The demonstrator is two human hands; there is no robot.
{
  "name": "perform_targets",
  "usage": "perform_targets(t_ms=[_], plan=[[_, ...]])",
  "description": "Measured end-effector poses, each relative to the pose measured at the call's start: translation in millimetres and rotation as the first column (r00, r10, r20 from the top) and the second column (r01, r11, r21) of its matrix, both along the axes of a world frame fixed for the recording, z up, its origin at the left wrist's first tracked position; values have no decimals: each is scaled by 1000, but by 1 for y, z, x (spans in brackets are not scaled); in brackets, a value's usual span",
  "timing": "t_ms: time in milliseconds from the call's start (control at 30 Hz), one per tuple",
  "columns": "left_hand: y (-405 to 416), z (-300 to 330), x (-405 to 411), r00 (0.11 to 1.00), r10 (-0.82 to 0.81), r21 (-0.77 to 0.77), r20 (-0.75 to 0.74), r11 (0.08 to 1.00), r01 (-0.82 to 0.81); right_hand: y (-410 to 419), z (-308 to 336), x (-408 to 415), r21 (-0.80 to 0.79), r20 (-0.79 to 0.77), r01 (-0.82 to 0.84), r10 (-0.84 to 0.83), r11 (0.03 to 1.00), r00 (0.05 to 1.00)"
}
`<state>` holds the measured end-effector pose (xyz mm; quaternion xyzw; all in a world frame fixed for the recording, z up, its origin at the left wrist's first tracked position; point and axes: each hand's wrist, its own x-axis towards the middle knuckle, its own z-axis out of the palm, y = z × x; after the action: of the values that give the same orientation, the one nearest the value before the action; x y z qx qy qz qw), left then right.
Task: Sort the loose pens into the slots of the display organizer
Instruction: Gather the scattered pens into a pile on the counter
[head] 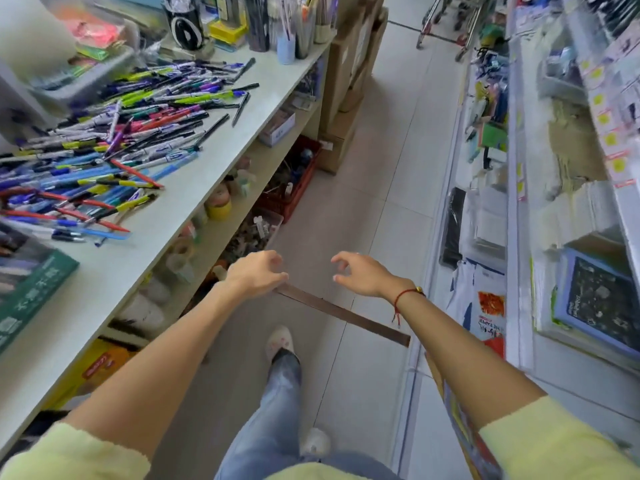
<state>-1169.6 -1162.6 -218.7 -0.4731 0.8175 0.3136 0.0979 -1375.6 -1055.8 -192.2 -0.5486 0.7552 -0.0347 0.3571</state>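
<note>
Shop aisle: loose pens (104, 140) are piled on the surface (194, 188). Left hand (256, 273) and right hand (360, 273) are held half-curled, empty; pens should be gathered by colour first.

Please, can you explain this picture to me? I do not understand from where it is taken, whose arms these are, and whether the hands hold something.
There is one picture, from a camera worn on a person's head, looking forward and down. So the two arms are the wearer's own, reaching over a shop aisle. The left hand and the right hand are both empty, fingers loosely curled. On the counter to the left lies a big heap of loose pens. Cups of upright pens stand at its far end. A brown strip lies on the floor below the hands. Stocked shelves fill the right side.
</note>
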Motion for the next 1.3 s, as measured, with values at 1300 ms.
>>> perform_targets(t_ms=[1300], plan=[[-432, 34, -187, 696, 630, -239, -344, 659, -714, -565, 23, -204, -101, 56, -465, 472, 880, 880]])
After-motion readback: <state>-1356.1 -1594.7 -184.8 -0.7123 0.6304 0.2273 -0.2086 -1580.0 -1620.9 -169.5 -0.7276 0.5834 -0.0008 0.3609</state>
